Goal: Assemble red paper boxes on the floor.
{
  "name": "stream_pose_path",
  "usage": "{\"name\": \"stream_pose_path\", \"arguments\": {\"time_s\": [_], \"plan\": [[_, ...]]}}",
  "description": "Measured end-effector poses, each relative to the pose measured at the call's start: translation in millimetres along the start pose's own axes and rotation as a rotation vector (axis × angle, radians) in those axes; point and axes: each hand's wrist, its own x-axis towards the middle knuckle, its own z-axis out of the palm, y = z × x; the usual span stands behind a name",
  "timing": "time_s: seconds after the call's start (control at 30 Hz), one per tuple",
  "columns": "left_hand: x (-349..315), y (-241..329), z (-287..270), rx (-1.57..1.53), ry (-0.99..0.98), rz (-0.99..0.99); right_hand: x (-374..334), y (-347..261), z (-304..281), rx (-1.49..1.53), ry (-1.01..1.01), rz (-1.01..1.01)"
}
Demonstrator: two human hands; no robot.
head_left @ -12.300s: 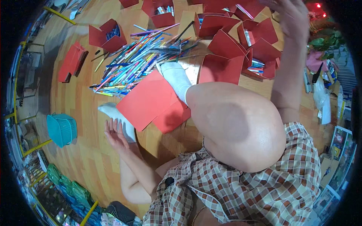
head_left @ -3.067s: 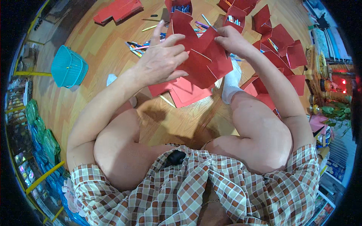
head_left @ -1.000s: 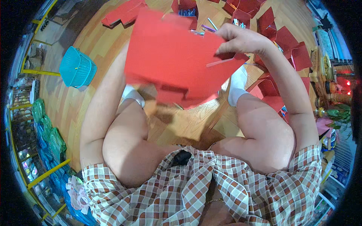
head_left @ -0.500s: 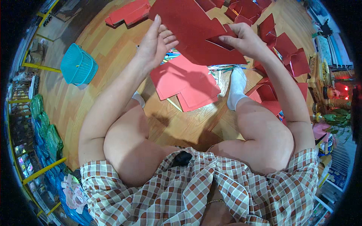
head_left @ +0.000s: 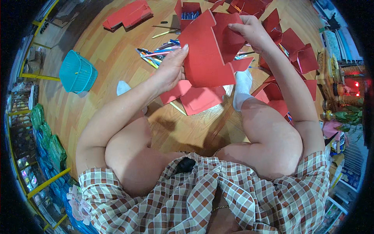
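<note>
Left hand [head_left: 170,70] and right hand [head_left: 252,33] share a grip on red card [head_left: 206,54] (notched, bent along a crease).

Left forearm [head_left: 117,106] and right forearm [head_left: 289,78] converge ahead of the person.
The left hand [head_left: 171,70] tips its thumb upward, fingers partly hidden; the right hand [head_left: 252,33], higher in view, pinches with its thumb pointing left.

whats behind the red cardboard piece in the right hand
Past the red cardboard piece, loose pens show at its left and flat red sheets below its lower edge; whatever lies directly behind it is covered.
</note>
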Motion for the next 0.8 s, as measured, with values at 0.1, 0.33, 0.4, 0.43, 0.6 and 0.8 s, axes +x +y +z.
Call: {"name": "stream_pose_path", "arguments": {"time_s": [0.1,0.33,0.4,0.43,0.6,0.8], "plan": [[6,-7,-2,0.077,0.101,-0.076,3,-2,5,-0.106,0.001,0.002],[13,-11,-12,0.148,0.333,-0.038,-15,3,31,-0.379,-0.051,-0.147],[12,-12,-12,0.183,0.365,-0.036,-23,3,36,-0.435,-0.075,-0.169],[12,-13,-13,0.216,0.405,-0.036,-25,2,38,-0.452,-0.062,-0.127],[16,-21,-26,0.301,0.401,0.023,-29,2,43,-0.388,-0.102,-0.102],[22,-28,-52,0.238,0.328,-0.153,-33,15,56,-0.350,-0.115,-0.127]]}}
